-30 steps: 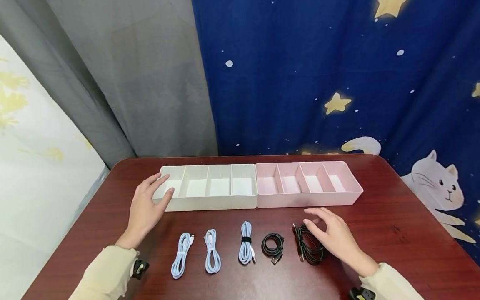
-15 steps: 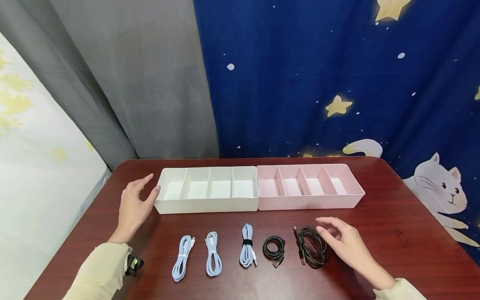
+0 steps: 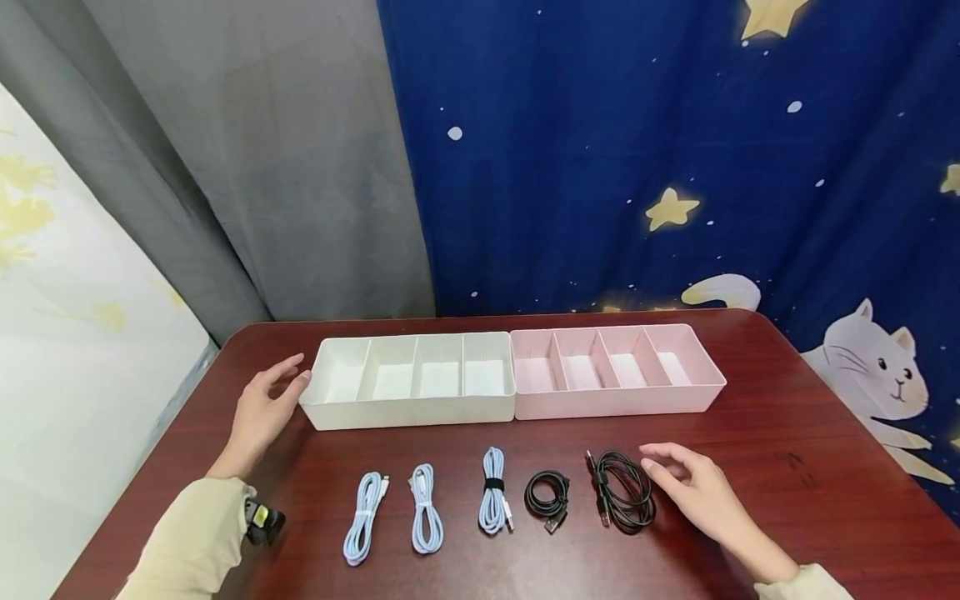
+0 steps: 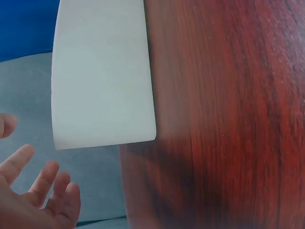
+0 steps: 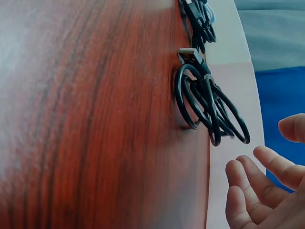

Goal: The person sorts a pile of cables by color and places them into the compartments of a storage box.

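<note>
left grip (image 3: 258, 412), a bare hand, is wide with relaxed fingers, just beside the left end of a white plastic four-compartment tray (image 3: 412, 412). right grip (image 3: 699, 492), also a bare hand, is loosely spread, holding nothing, just beside a large coil of black cable (image 3: 606, 492) on the dark red-brown wooden table (image 3: 450, 575). from my head view i see into the white tray and the pink plastic four-compartment tray (image 3: 618, 404) set end to end with it; my left wrist view gives me only the white one's outer wall. in front lie three pale blue bundled cables (image 3: 422, 502), then a small black cable coil (image 3: 551, 507) and the large one. my right wrist view shows me the end of a silver usb plug (image 5: 190, 54) by the large coil; any lettering is too small to read.
</note>
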Motion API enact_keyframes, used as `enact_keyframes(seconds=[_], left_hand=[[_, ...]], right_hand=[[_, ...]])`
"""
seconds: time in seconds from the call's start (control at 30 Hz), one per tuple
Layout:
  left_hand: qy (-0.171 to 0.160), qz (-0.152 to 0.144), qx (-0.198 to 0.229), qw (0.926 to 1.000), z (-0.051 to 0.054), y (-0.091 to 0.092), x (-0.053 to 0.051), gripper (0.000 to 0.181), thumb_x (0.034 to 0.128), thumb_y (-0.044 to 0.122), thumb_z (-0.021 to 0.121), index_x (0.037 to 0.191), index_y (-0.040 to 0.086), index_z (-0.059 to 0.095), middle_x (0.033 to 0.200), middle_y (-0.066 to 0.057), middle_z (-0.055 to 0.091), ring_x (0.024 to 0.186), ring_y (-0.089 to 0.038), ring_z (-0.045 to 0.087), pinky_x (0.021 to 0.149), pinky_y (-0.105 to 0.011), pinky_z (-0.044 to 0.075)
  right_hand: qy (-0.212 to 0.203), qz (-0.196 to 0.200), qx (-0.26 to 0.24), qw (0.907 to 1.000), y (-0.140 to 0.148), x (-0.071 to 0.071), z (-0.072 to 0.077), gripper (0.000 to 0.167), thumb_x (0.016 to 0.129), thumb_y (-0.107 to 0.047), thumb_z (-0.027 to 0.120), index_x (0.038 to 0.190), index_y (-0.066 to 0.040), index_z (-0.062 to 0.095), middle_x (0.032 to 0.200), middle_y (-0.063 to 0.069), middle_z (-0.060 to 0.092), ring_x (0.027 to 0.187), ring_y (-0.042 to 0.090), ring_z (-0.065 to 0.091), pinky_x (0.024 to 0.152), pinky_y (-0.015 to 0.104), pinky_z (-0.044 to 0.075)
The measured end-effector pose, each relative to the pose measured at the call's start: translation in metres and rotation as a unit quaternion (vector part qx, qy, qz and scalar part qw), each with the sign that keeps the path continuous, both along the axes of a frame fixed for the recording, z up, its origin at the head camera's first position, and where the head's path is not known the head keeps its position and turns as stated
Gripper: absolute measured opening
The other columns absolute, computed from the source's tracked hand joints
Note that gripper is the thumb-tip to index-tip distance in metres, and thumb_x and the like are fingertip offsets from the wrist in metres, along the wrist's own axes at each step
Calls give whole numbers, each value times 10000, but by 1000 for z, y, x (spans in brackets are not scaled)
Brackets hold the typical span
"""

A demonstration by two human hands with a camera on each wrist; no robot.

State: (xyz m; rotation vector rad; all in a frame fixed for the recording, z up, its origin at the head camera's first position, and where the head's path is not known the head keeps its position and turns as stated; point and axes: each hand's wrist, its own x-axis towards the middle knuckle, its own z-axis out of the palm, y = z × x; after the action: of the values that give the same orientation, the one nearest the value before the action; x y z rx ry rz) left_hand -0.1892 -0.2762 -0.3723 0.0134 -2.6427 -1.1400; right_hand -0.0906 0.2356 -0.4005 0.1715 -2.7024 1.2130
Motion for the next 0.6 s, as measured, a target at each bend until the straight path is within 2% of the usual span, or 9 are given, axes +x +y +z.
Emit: enact_keyframes(seconds=[0.1, 0.2, 0.27, 0.47, 0.6], left_hand=[[-230, -140, 172, 9995, 5, 1, 4, 546, 899, 398, 468, 1340, 84, 394, 1216, -230, 444, 1065, -351, 435, 770, -377, 411], [-415, -172, 251, 9987, 5, 0, 3, 547, 901, 380, 476, 1354, 92, 371, 1222, -232, 444, 1030, -314, 455, 678, -220, 411], [-488, -170, 297, 9982, 4, -1, 2, 541, 902, 365, 481, 1355, 89, 369, 1220, -231, 447, 1011, -293, 455, 637, -169, 398], [-624, -203, 448, 9968, -3, -6, -2, 534, 915, 361, 455, 1360, 81, 356, 1201, -216, 457, 1028, -284, 438, 688, -218, 395], [-663, -166, 718, 9951, -7, -6, -9, 520, 919, 368, 443, 1357, 99, 366, 1175, -183, 480, 1010, -209, 440, 721, -227, 388]], right_hand=[[-69, 140, -342, 9993, 2, 1, -2, 211, 858, -123, 581, 1037, -18, 621, 953, 121, 638, 718, 34, 588, 625, 234, 458], [-148, 260, -809, 9963, 4, 2, -4, 215, 858, -73, 571, 1037, 42, 600, 932, 155, 630, 714, 66, 600, 621, 240, 473], [-232, 259, -1031, 9941, 5, 2, -5, 225, 856, -62, 572, 1039, 69, 587, 914, 151, 630, 709, 82, 605, 608, 246, 477], [-637, 21, -1142, 9914, 7, 3, -10, 253, 859, -101, 579, 1060, 52, 581, 909, 103, 633, 692, 93, 599, 563, 257, 457], [-935, -135, -1154, 9888, 8, 2, -11, 267, 879, -143, 559, 1080, 31, 580, 916, 73, 636, 691, 93, 591, 539, 258, 442]])
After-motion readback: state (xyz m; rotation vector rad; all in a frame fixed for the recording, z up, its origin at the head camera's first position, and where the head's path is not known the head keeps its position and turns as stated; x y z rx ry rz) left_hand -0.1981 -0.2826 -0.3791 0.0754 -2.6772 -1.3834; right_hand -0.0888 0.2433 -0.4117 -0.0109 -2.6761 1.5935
